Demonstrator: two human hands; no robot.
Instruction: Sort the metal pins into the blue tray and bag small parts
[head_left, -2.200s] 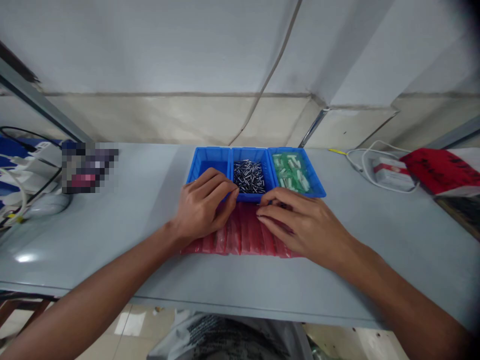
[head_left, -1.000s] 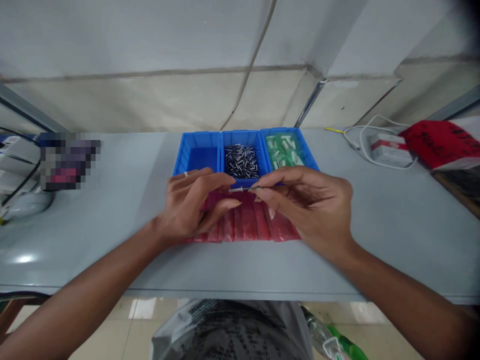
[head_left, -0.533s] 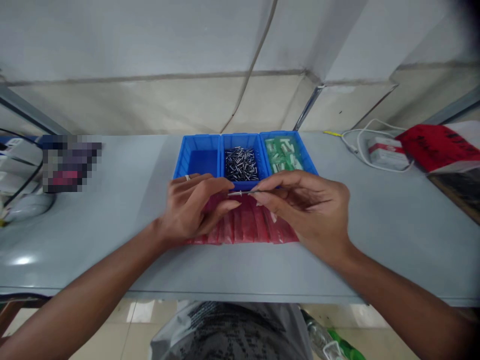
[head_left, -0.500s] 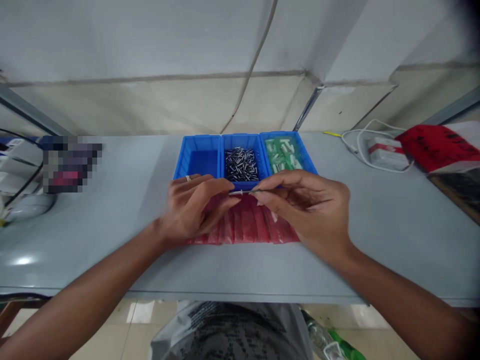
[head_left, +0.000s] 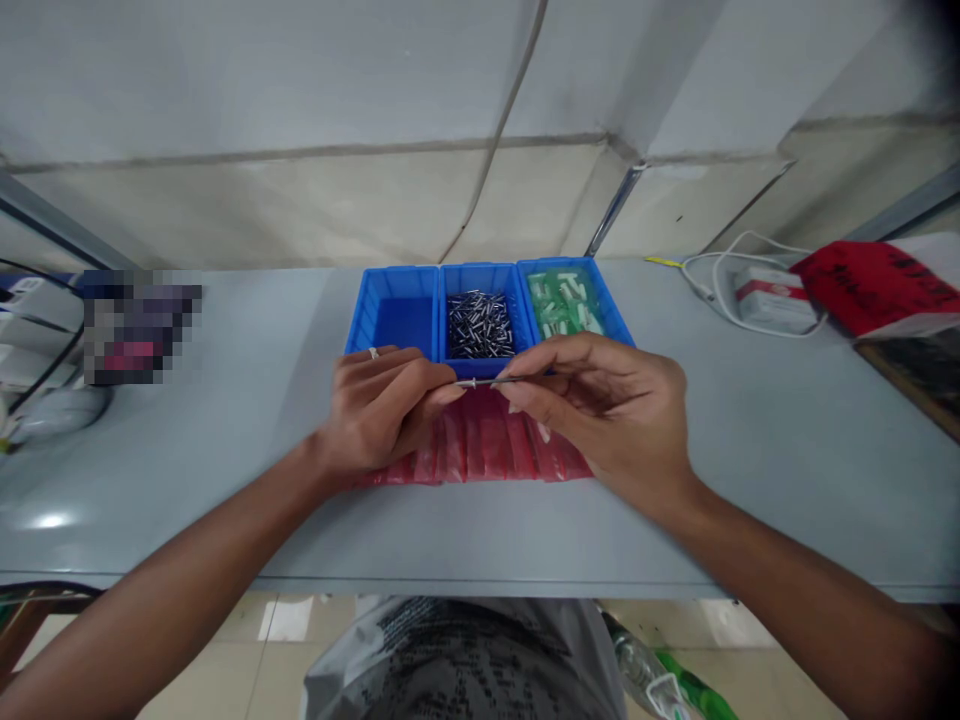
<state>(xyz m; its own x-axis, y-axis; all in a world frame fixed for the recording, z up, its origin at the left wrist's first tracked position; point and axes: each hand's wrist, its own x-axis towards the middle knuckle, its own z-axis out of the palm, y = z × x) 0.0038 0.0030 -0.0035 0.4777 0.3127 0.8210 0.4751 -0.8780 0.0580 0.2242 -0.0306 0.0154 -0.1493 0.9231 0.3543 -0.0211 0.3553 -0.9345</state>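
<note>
Between my two hands runs a thin metal rod-like piece (head_left: 480, 382) with a small collar. My left hand (head_left: 390, 405) pinches its left end between thumb and index finger; a ring shows on one finger. The thumb and index finger of my right hand (head_left: 615, 405) close on the other end. Just beyond are three joined blue bins: the left one (head_left: 401, 325) shows a bare floor, the middle one holds many small metal pins (head_left: 481, 325), and the right one holds green-and-white packets (head_left: 566, 300). Red plastic packets (head_left: 487, 440) lie under my hands, partly hidden.
On the grey table (head_left: 225, 440), a white box (head_left: 772, 298) with a cable and a red cloth-like item (head_left: 870, 285) lie at the right. White devices (head_left: 37, 350) stand at the far left. A bottle (head_left: 645, 665) is on the floor.
Both hands have moved slightly left with the thin piece. More of its metal now shows between my fingertips, and my left thumb and index finger have drawn closer together.
</note>
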